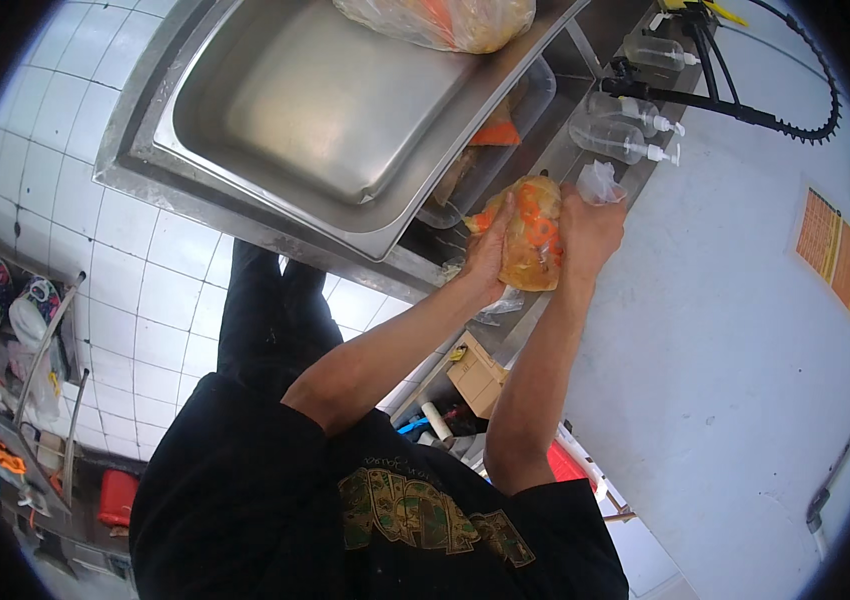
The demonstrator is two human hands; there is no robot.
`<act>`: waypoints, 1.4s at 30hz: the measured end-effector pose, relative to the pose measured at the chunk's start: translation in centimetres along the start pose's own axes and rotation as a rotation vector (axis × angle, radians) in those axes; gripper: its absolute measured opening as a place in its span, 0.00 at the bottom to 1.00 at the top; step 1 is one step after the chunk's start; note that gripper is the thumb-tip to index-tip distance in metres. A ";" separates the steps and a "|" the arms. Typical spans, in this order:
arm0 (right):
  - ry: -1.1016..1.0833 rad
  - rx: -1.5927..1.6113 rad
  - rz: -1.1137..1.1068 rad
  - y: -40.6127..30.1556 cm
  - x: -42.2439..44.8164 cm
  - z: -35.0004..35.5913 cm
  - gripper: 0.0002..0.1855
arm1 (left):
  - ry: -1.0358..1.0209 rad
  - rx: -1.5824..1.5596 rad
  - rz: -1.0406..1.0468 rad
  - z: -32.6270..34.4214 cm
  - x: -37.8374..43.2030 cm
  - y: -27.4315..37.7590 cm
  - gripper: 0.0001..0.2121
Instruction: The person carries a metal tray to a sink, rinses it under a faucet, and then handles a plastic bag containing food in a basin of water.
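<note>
A clear plastic bag of yellowish food with orange carrot slices (532,232) is held between both hands beside the steel counter. My left hand (486,251) cups its left side, thumb laid up along the bag. On the other side, my right hand (591,225) grips the bag, its fingers partly hidden; whitish crumpled plastic (599,182) sticks out at the top of this fist. Left of the bag, a clear plastic tub (541,94) holds more bags with orange and brown contents. A large bag of similar food (443,22) rests at the far end of a deep steel pan (305,105).
Clear pump bottles (608,139) stand along the wall-side ledge, near a black stand with a ribbed loop (740,112). Crumpled clear plastic (503,302) lies below the hands. A cardboard box (476,375) sits lower down. The pan's steel frame (245,225) borders the tiled floor (177,255).
</note>
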State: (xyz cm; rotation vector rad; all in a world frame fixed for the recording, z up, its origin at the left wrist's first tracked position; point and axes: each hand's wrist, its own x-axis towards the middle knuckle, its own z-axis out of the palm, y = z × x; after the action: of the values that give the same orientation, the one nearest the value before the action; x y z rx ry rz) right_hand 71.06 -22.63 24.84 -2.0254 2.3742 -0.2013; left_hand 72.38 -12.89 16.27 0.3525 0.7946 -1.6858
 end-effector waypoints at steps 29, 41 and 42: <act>-0.129 0.234 -0.037 1.5 -0.3 1.9 0.25 | -0.187 -0.053 -0.037 -1.1 -1.4 1.0 0.32; -0.124 0.183 0.068 -0.6 -1.0 -0.5 0.27 | -0.079 0.083 0.103 -0.2 -0.7 1.5 0.25; -0.121 0.182 0.071 -0.3 -0.9 -0.5 0.27 | -0.071 0.080 0.124 -0.1 -0.6 1.5 0.26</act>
State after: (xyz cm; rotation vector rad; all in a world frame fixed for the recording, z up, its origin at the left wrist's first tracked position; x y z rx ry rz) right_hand 71.46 -21.71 25.29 -1.8169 2.2605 -0.2746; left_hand 73.94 -12.44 16.09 0.3877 0.6420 -1.6079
